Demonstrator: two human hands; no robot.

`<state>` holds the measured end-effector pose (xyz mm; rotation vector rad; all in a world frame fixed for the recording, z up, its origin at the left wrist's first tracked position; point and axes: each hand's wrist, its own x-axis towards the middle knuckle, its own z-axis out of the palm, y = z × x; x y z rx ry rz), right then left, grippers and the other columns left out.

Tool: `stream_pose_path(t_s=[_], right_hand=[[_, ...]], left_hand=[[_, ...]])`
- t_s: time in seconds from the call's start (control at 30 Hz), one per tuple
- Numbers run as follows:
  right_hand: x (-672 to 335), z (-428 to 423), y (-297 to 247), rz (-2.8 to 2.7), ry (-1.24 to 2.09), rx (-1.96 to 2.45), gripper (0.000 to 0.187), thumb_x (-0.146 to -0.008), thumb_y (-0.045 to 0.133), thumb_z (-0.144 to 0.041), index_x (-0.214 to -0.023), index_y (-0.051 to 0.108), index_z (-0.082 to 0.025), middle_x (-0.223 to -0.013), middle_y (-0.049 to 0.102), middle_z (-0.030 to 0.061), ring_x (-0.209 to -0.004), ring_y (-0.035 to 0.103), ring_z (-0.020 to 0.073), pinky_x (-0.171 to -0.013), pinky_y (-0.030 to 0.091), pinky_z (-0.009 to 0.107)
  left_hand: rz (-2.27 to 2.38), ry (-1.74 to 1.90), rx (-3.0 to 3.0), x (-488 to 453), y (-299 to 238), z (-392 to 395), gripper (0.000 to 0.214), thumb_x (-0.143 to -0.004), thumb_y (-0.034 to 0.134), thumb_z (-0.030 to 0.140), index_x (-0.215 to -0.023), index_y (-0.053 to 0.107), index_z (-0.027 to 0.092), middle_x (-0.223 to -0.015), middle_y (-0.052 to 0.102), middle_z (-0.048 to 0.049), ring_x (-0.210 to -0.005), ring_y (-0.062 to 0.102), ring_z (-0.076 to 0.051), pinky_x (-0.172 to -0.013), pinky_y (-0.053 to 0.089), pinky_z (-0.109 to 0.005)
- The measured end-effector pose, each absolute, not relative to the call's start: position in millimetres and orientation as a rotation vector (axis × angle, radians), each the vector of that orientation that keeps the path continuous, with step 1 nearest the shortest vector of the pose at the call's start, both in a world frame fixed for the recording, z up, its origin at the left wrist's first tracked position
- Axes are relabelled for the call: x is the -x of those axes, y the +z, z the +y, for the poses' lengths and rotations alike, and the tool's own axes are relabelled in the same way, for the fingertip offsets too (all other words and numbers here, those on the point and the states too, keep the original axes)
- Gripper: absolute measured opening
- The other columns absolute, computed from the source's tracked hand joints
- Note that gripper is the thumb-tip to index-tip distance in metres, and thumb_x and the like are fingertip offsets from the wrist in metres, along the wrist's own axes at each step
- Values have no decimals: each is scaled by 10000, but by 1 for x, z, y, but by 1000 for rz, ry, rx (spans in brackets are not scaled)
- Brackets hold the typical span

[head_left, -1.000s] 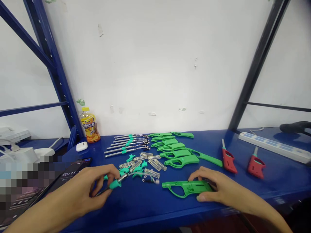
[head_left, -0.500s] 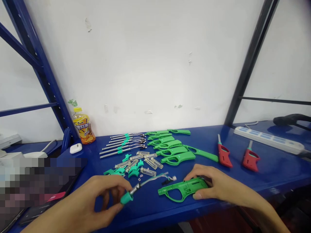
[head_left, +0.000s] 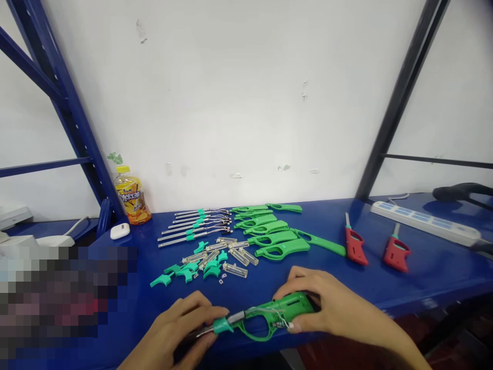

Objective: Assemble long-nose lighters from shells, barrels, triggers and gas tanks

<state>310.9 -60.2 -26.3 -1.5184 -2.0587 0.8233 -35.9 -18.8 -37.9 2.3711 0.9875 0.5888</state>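
My left hand (head_left: 181,329) pinches a metal nozzle tube with a teal collar (head_left: 222,325) and presses it against the front end of a green lighter shell half (head_left: 275,316). My right hand (head_left: 321,306) grips that shell at its rear, near the front edge of the blue table (head_left: 423,282). Thin wires from the tube lie across the shell. Behind them are a row of green shell halves (head_left: 269,231), a row of nozzle tubes (head_left: 192,228), clear fuel tanks (head_left: 234,254) and teal triggers (head_left: 185,270).
Two red assembled lighters (head_left: 354,246) lie to the right, with a white power strip (head_left: 423,223) beyond. An orange drink bottle (head_left: 131,198) and a white earbud case (head_left: 119,230) stand at the back left by the blue shelf post. A blurred patch covers the left.
My left hand brought the nozzle tube rightward onto the green shell. My right hand drew the shell closer to the table's front edge. The wires now lie on the shell.
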Motion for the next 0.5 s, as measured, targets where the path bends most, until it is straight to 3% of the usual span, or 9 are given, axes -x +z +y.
stream_pose_path(t_s=[0.23, 0.5], right_hand=[[-311, -56, -33, -1997, 855, 1511, 386, -827, 906, -552, -1169, 841, -386, -1064, 714, -5, -924, 654, 217, -788, 461, 291], [-313, -55, -32, -1995, 897, 1493, 359, -844, 897, -515, -1169, 845, -369, -1077, 716, 2, -935, 656, 216, -799, 466, 288]], left_hand=[[1111, 672, -2470, 42, -63, -16, 386, -1089, 496, 288, -1360, 734, 427, -1251, 740, -25, -1143, 709, -246, -1073, 566, -354], [1016, 705, -2476, 43, -64, -16, 407, -1121, 425, 263, -1362, 707, 431, -1199, 682, -31, -1044, 698, -200, -917, 599, -268]])
